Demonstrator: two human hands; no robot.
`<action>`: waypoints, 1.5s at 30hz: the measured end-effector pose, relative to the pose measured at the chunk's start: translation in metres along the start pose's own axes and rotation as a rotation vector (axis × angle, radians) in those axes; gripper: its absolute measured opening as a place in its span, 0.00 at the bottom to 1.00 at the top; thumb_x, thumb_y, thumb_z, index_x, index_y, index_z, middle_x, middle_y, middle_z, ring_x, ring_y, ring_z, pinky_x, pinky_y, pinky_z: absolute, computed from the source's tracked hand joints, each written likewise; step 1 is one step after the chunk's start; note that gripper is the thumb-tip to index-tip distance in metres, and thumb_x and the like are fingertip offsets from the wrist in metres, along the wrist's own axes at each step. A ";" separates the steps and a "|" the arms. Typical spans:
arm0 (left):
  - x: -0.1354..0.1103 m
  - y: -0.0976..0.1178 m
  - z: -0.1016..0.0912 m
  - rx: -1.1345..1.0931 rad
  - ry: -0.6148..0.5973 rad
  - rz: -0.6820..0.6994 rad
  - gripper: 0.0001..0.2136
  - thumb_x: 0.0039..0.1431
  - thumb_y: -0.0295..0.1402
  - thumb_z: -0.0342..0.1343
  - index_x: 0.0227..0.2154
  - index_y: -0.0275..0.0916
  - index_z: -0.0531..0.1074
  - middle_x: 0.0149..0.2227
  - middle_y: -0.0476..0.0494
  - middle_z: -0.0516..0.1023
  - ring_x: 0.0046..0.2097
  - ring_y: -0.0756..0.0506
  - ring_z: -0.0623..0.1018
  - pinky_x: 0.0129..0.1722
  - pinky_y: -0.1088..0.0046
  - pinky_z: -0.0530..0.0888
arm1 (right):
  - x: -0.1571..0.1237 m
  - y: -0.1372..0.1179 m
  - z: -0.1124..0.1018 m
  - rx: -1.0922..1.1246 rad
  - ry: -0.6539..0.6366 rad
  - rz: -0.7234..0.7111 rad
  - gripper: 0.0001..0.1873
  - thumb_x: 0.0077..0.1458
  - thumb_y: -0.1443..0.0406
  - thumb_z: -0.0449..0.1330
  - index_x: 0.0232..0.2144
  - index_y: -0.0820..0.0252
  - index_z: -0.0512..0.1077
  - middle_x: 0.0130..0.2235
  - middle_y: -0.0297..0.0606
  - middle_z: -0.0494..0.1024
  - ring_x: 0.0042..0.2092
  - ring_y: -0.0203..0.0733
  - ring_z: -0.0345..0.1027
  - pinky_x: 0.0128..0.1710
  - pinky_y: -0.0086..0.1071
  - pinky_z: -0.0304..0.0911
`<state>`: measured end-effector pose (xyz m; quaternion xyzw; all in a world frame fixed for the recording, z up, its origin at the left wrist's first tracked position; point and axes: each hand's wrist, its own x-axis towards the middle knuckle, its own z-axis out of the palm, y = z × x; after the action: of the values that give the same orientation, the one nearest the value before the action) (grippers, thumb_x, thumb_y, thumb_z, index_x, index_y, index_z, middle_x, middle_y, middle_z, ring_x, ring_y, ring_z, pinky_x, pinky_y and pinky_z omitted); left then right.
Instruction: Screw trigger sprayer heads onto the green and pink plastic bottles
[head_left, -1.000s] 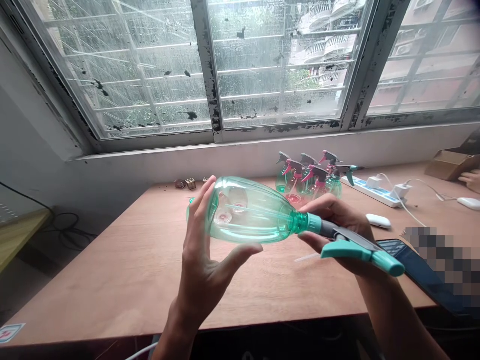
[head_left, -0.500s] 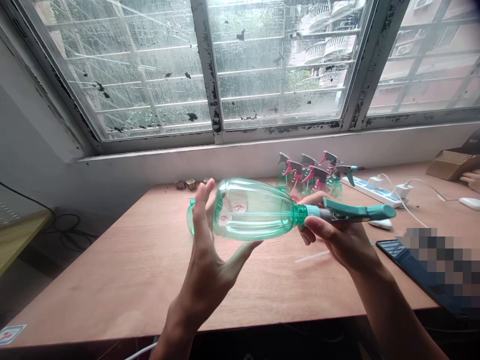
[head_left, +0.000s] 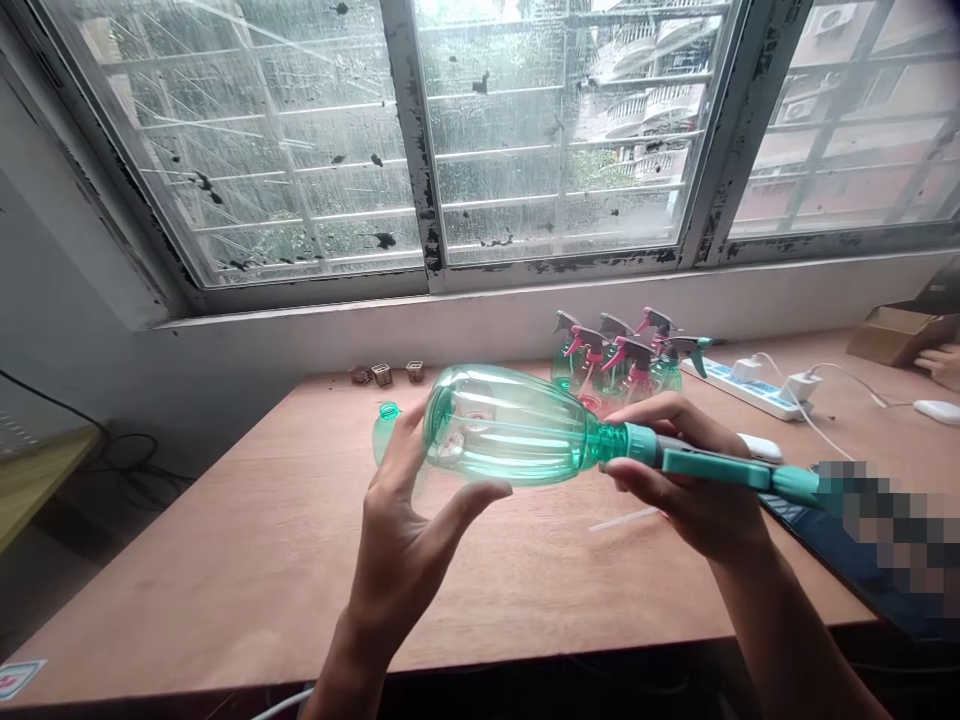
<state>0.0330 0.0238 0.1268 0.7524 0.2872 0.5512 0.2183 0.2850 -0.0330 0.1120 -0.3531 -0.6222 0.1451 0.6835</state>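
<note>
Translucent green, the spray bottle [head_left: 510,430] is lying crosswise above the bench [head_left: 225,570], neck pointing right, while we are clamping that neck in our right hand [head_left: 709,510] and curving our left hand [head_left: 409,525], contact unclear, round its base.

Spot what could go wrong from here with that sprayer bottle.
1. The held bottle may slip: the left grip is spread wide around its base, so much seems to depend on the right grip at the collar.
2. The uncapped bottle just behind the left grip's fingers in this view could be knocked over.
3. The nozzle overlaps the dark device in view; lowering it might bump that.
</note>
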 end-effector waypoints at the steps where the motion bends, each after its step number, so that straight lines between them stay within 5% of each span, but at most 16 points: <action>1: 0.000 0.000 0.001 0.022 0.018 0.036 0.29 0.63 0.45 0.72 0.65 0.55 0.74 0.68 0.46 0.75 0.73 0.33 0.70 0.74 0.49 0.67 | 0.000 0.002 -0.001 0.042 0.004 0.015 0.13 0.59 0.64 0.77 0.42 0.53 0.79 0.29 0.29 0.80 0.25 0.36 0.73 0.23 0.27 0.71; 6: -0.002 -0.004 0.003 0.083 0.064 0.174 0.34 0.65 0.36 0.71 0.71 0.56 0.67 0.69 0.45 0.74 0.72 0.36 0.70 0.74 0.52 0.66 | 0.002 0.009 -0.005 0.172 -0.029 0.081 0.09 0.65 0.60 0.73 0.45 0.52 0.78 0.24 0.26 0.78 0.22 0.36 0.72 0.21 0.28 0.70; 10: -0.003 -0.005 -0.001 -0.035 -0.015 0.045 0.28 0.65 0.44 0.71 0.66 0.53 0.71 0.68 0.42 0.75 0.70 0.33 0.72 0.72 0.49 0.68 | 0.002 0.003 -0.006 0.046 0.022 0.047 0.11 0.62 0.61 0.76 0.43 0.53 0.79 0.24 0.27 0.78 0.24 0.37 0.73 0.23 0.29 0.70; 16: -0.001 -0.003 -0.003 -0.158 0.052 -0.076 0.14 0.68 0.49 0.66 0.49 0.49 0.79 0.65 0.42 0.78 0.68 0.30 0.75 0.68 0.41 0.71 | 0.000 -0.001 -0.005 0.051 -0.035 -0.018 0.12 0.60 0.64 0.77 0.43 0.54 0.79 0.28 0.31 0.83 0.26 0.40 0.78 0.26 0.32 0.74; 23: 0.001 -0.005 0.001 -0.056 0.050 0.091 0.20 0.66 0.37 0.70 0.59 0.55 0.75 0.67 0.47 0.76 0.72 0.37 0.71 0.74 0.50 0.67 | 0.007 0.012 -0.011 0.251 -0.097 0.012 0.05 0.68 0.62 0.70 0.44 0.52 0.78 0.26 0.29 0.83 0.26 0.40 0.80 0.28 0.32 0.76; 28: 0.000 -0.008 -0.004 -0.038 -0.106 -0.042 0.27 0.64 0.46 0.71 0.63 0.53 0.71 0.66 0.41 0.76 0.72 0.31 0.70 0.74 0.42 0.63 | 0.006 0.007 -0.012 0.156 -0.054 0.007 0.09 0.64 0.63 0.74 0.44 0.52 0.79 0.28 0.29 0.83 0.26 0.39 0.80 0.27 0.30 0.77; 34: 0.001 -0.006 -0.004 -0.163 -0.109 -0.166 0.16 0.71 0.52 0.60 0.51 0.48 0.77 0.66 0.39 0.78 0.75 0.28 0.66 0.75 0.36 0.57 | 0.004 0.000 -0.009 0.027 -0.063 -0.006 0.13 0.58 0.67 0.78 0.42 0.53 0.80 0.31 0.30 0.85 0.29 0.39 0.80 0.27 0.29 0.77; 41: 0.000 -0.007 0.000 -0.080 0.048 0.121 0.20 0.67 0.37 0.70 0.60 0.55 0.76 0.69 0.46 0.74 0.73 0.36 0.69 0.74 0.49 0.65 | 0.007 0.009 -0.007 0.255 -0.073 0.106 0.07 0.67 0.59 0.71 0.44 0.52 0.79 0.26 0.29 0.83 0.27 0.41 0.80 0.32 0.36 0.77; 45: -0.001 -0.007 -0.004 -0.053 -0.022 0.053 0.24 0.66 0.38 0.70 0.63 0.55 0.73 0.68 0.43 0.75 0.73 0.34 0.70 0.74 0.45 0.65 | 0.008 0.010 -0.007 0.241 -0.073 0.078 0.07 0.67 0.60 0.72 0.43 0.53 0.79 0.25 0.29 0.82 0.25 0.43 0.80 0.31 0.39 0.78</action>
<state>0.0278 0.0278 0.1227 0.7599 0.2500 0.5557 0.2264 0.2949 -0.0233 0.1115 -0.2869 -0.6107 0.2578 0.6916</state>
